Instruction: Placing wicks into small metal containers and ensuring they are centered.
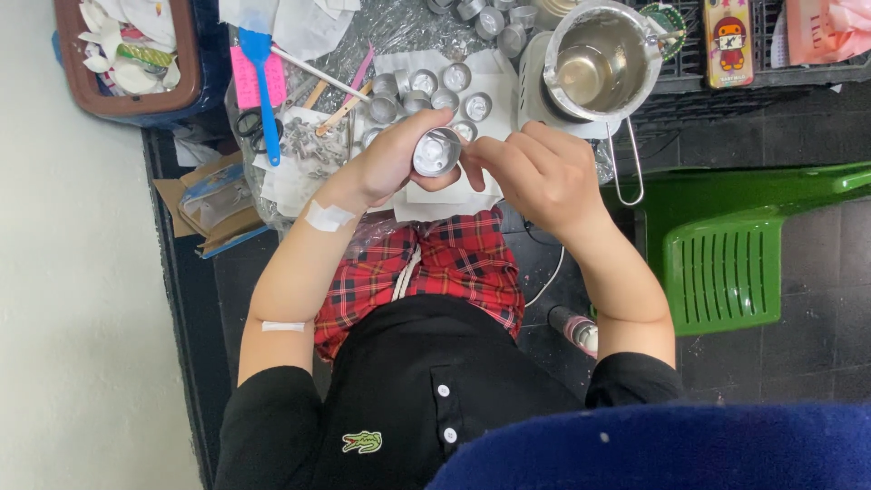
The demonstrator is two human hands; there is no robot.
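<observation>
My left hand (392, 161) grips a small round metal cup (436, 152), its open mouth turned up toward me. My right hand (535, 168) is beside it, fingertips pinched at the cup's right rim; what they pinch is too small to tell. Several more empty metal cups (442, 89) stand on white paper (490, 73) just beyond my hands. A metal pot (599, 59) with a long wire handle sits on a white base to the right of them.
A blue spatula (263, 77), wooden sticks, black scissors (247, 122) and small metal bits lie at the left on foil. A brown tray (181, 86) of scraps stands far left. A green plastic chair (726, 245) is on my right, a phone (728, 41) beyond it.
</observation>
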